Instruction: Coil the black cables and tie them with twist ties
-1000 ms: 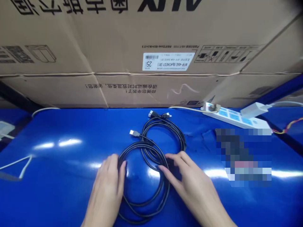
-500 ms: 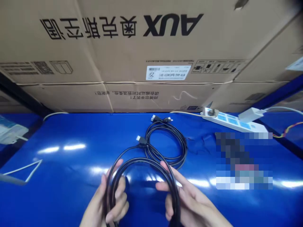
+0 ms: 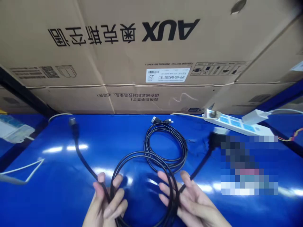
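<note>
Below the AUX carton (image 3: 170, 31), left hand (image 3: 104, 201) and right hand (image 3: 193, 201) fingers hold a black cable (image 3: 139, 153).

A glossy blue tabletop (image 3: 132, 134) is crossed by bright streaks of reflected light. Near its back edge, a coiled black cable (image 3: 186, 149) is laid flat, its two connectors (image 3: 159, 119) lying close together at the back of the coil. Further right, a white power strip (image 3: 236, 126) is set at an angle, with a white adapter (image 3: 254, 117) seen at its far end. A pixelated patch (image 3: 248, 164) hides whatever is placed in front of the strip. At the left, a thin white cord (image 3: 30, 168) is laid in a loose triangle, and a white packet (image 3: 14, 129) is placed beyond it.
</note>
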Tool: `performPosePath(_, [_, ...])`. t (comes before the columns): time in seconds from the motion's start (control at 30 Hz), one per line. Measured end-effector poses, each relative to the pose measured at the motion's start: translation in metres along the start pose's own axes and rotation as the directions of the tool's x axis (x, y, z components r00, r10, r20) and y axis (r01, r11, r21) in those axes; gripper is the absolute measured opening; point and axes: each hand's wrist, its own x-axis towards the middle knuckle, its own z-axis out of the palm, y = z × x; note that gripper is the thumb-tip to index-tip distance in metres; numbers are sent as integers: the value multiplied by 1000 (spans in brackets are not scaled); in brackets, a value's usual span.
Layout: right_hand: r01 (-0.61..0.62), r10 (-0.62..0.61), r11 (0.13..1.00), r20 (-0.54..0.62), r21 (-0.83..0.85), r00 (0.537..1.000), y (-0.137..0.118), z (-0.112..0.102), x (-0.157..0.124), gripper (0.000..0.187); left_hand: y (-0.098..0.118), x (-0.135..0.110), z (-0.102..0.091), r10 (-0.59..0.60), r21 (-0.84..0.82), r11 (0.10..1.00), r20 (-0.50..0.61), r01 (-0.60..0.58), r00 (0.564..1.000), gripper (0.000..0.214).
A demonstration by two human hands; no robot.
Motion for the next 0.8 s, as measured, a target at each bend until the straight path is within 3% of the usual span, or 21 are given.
performPosePath(0.13, [-108, 116, 987, -67, 118, 991, -6, 7, 1, 43, -6, 4, -6, 58, 198, 979, -20, -53, 998, 44])
performPosePath(0.23, [-91, 124, 954, -98, 285, 987, -7, 9, 2, 40, -9, 2, -7, 172, 134, 979, -156, -152, 973, 49])
performPosePath(0.3, [-70, 122, 929, -123, 363, 985, -8, 9, 2, 40, -12, 3, -5, 190, 118, 978, -189, -170, 963, 48])
performPosePath(0.43, [-122, 172, 951, -159, 283, 972, -13, 9, 2, 53, -20, 8, -2, 130, 303, 948, -85, -99, 988, 49])
performPosePath(0.5, [-134, 181, 956, -164, 262, 970, -13, 9, 2, 55, -23, 9, -5, 148, 303, 944, -47, -127, 988, 49])
performPosePath(0.63, [-35, 102, 927, -161, 374, 982, -7, 10, 4, 42, -24, 5, -10, 259, 151, 958, -83, -245, 962, 48])
performPosePath(0.7, [-9, 78, 927, -171, 374, 982, -4, 11, 6, 46, -25, 3, -6, 305, 190, 941, -110, -281, 946, 47])
performPosePath(0.8, [-22, 69, 972, -192, 235, 979, -3, 14, 9, 41, -32, 1, 9, 308, 328, 909, -108, -258, 945, 48])
